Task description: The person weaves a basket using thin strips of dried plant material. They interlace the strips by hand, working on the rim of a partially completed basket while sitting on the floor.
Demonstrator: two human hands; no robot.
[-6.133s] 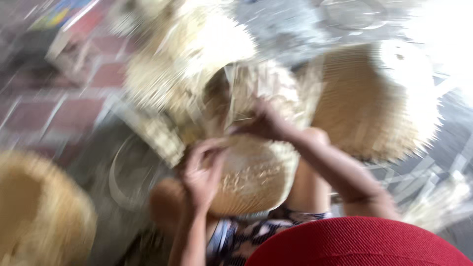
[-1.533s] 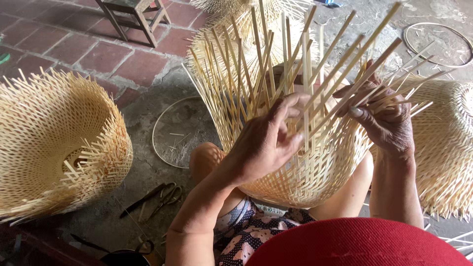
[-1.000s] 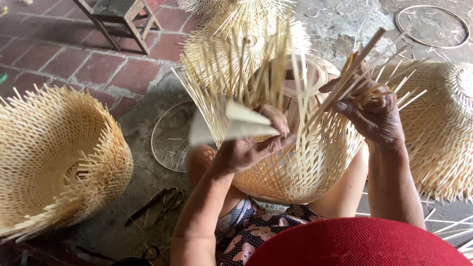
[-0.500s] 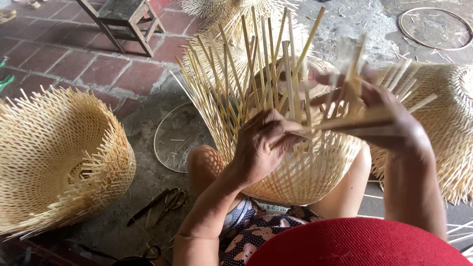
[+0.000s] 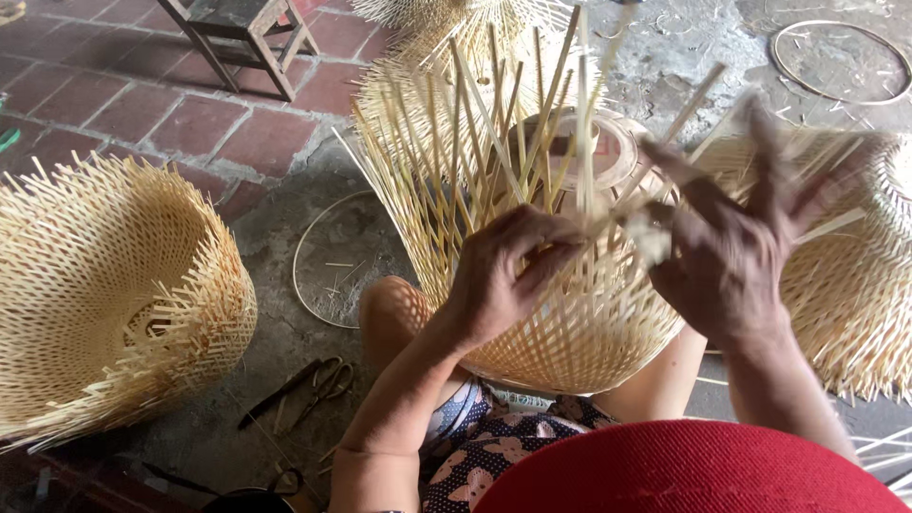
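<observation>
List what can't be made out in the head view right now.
- Right hand: motion-blurred; which strips it grips is unclear.
- Left hand fingers: curled among the strips of the woven basket; the grip itself is hidden.
- Basket on the right: cut by the frame edge, partly behind the right hand.
- Scissors: dark, small; blades unclear.
- Red hat: blocks the lap.

upright bamboo strips (image 5: 494,123) crowd the hands, baskets (image 5: 104,294) flank both sides

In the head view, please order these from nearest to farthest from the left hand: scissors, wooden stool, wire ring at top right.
From the left hand:
1. Scissors, on the ground, lower left.
2. Wooden stool, top left.
3. Wire ring, top right corner.
</observation>
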